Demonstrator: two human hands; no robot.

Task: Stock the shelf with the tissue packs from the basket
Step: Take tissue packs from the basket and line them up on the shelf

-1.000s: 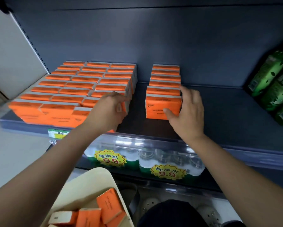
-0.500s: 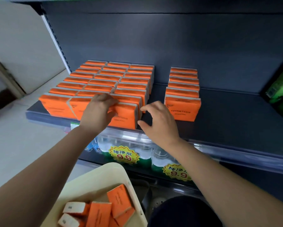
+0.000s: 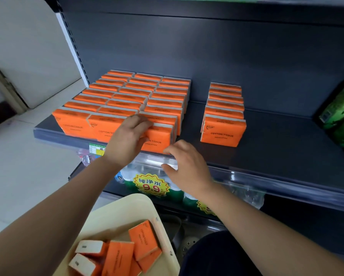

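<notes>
The right hand (image 3: 189, 168) has been drawn back from the lone row (image 3: 223, 114) at centre right and hangs spread and empty. The left hand (image 3: 130, 137) is pressed, fingers curled, on the front pack (image 3: 159, 139) of the block. Packs remain in the basket (image 3: 127, 208), lower centre, so restocking is judged unfinished.

Left hand (image 3: 128, 139) mid-frame, palm down, fingers curled forward, forearm running from lower left. Right hand (image 3: 187, 168) just right and lower, fingers spread loose, nothing held, forearm from lower right.
</notes>
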